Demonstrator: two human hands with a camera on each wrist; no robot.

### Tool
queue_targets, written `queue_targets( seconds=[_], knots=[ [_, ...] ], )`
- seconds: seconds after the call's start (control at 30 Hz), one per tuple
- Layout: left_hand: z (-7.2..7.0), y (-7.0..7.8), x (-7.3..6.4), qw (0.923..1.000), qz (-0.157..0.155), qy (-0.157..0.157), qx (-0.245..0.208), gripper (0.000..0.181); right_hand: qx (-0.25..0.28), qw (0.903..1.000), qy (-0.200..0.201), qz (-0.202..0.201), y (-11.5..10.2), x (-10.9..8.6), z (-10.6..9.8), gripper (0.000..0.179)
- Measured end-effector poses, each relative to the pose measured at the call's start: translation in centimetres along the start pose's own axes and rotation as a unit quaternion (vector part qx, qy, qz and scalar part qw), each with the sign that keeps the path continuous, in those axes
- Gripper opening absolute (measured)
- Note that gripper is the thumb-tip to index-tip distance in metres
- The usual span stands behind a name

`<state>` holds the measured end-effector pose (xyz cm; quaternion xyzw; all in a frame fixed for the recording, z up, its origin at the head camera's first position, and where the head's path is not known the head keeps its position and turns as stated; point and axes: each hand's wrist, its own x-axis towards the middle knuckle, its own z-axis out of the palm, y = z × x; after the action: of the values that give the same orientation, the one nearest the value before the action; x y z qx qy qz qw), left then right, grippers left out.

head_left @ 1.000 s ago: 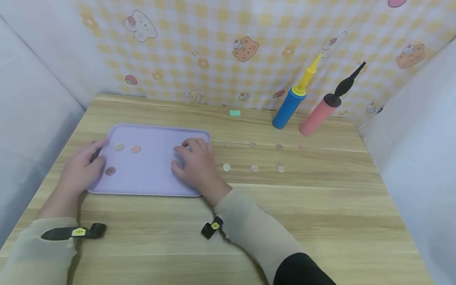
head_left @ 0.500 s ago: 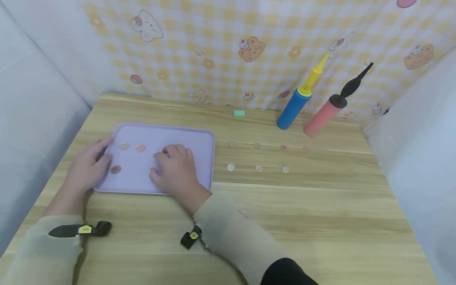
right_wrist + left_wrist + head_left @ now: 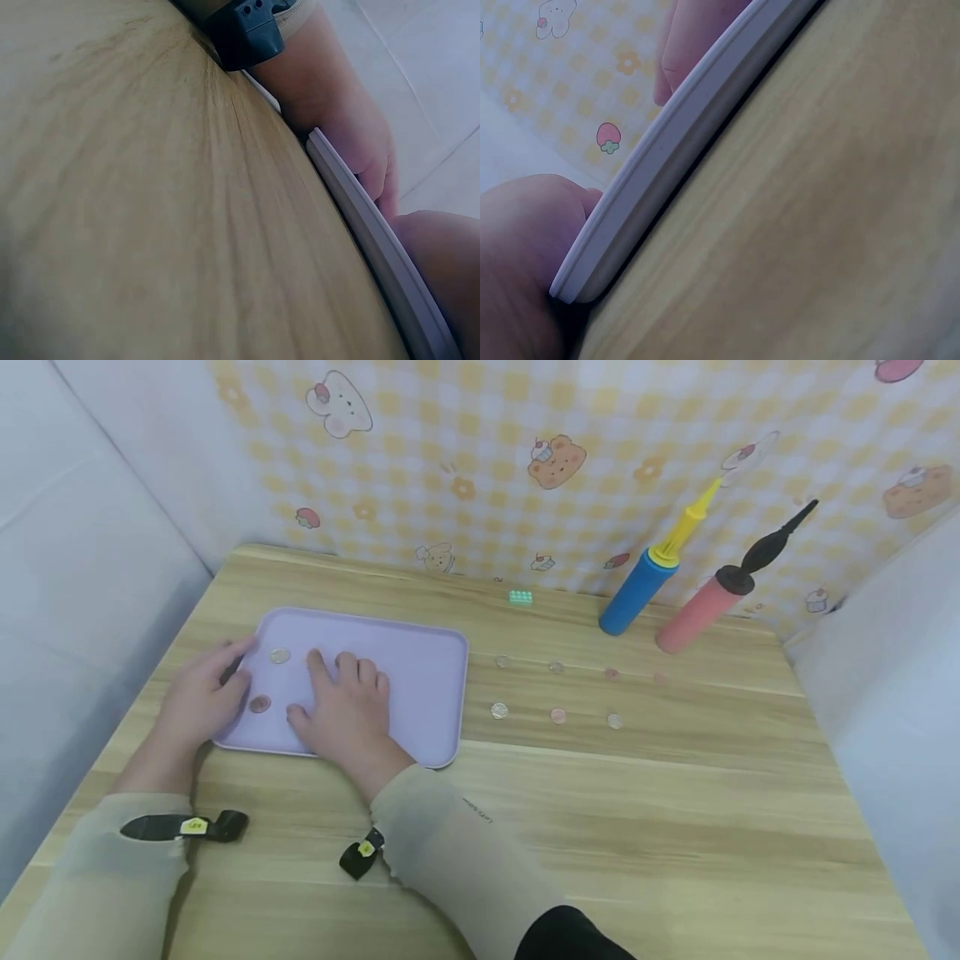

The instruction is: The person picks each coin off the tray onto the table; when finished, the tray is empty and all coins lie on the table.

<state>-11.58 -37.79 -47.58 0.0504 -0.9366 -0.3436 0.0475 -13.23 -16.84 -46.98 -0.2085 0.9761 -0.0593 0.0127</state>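
My left hand [image 3: 201, 697] holds the left edge of a lilac tray [image 3: 420, 693], its thumb over the rim; the other fingers are partly hidden. My right hand [image 3: 345, 706] reaches over the tray with the index finger [image 3: 321, 670] stretched out and its tip on the tray floor. The spot where a copper coin lay is covered by that fingertip. A silvery coin [image 3: 280, 656] and a brown coin [image 3: 260, 704] lie in the tray's left part. In the left wrist view the tray's side wall [image 3: 660, 157] stands close, with fingers above its rim.
Right of the tray, several coins lie in two rows on the wooden table, among them a silvery coin [image 3: 498, 711] and a copper coin [image 3: 558, 716]. A mint toy brick [image 3: 521, 597], a blue hand pump [image 3: 637, 593] and a pink hand pump [image 3: 697, 614] stand along the back.
My right hand has moved left across the tray, its index finger now extended over the copper coin's place. My left hand stays at the tray edge. The head view has shifted slightly.
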Motion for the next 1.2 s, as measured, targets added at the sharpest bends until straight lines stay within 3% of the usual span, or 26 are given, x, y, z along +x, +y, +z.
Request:
queue_targets(
  seconds=[0.23, 0.63, 0.93, 1.07, 1.2],
  knots=[
    [0.1, 0.4, -0.3, 1.0000, -0.004, 0.002, -0.003, 0.053, 0.001, 0.9999, -0.013, 0.005, 0.1, 0.0, 0.1, 0.067],
    [0.2, 0.2, -0.2, 0.9999, -0.010, -0.003, 0.006, 0.054, 0.044, 0.9975, 0.054, 0.016, 0.4, -0.3, 0.1, 0.029],
    [0.2, 0.1, -0.1, 0.9999, -0.008, -0.003, 0.006, 0.054, 0.122, 0.9920, -0.001, 0.034, 0.8, 0.1, -0.5, 0.019],
    [0.2, 0.1, -0.2, 0.9999, -0.010, -0.005, 0.003, 0.054, 0.142, 0.9896, 0.007, 0.021, 1.0, 0.1, -0.6, 0.016],
    [0.2, 0.1, -0.2, 1.0000, -0.007, -0.004, 0.003, 0.054, 0.160, 0.9853, 0.053, -0.027, 1.2, -0.1, -0.5, 0.010]
  ],
)
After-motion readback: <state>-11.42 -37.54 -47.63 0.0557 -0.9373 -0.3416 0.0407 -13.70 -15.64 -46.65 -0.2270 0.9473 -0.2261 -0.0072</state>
